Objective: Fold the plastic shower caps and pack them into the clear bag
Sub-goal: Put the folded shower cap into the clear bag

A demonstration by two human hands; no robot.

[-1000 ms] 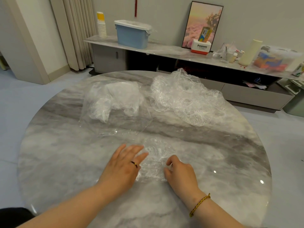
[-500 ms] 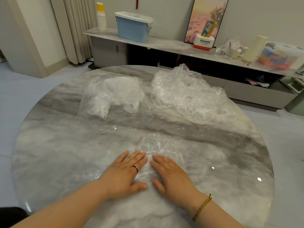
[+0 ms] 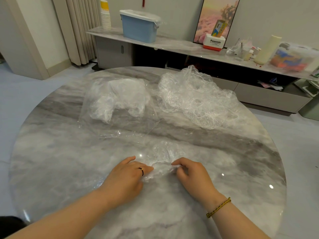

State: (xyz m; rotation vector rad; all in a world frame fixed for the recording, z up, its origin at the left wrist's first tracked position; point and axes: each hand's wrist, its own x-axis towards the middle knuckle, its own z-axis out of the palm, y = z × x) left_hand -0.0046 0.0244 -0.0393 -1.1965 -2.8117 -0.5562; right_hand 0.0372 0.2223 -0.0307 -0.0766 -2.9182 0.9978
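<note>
I see both hands, left hand [image 3: 127, 176] and right hand [image 3: 191, 173], pinching one shower cap [image 3: 162, 157] near the bench's [image 3: 60, 161] front edge.

One tabletop [image 3: 60, 161], one clear bag [image 3: 124, 126], one heap of loose caps [image 3: 195, 99] too tangled to count, one shower cap [image 3: 162, 152], two hands (left hand [image 3: 127, 178], right hand [image 3: 193, 175]); beyond, one blue bin [image 3: 139, 26], one cup stack [image 3: 105, 16], one framed picture [image 3: 217, 14].

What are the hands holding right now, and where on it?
One shower cap lying on the table. The left hand and the right hand each pinch its crumpled near edge, one at either end.
</note>
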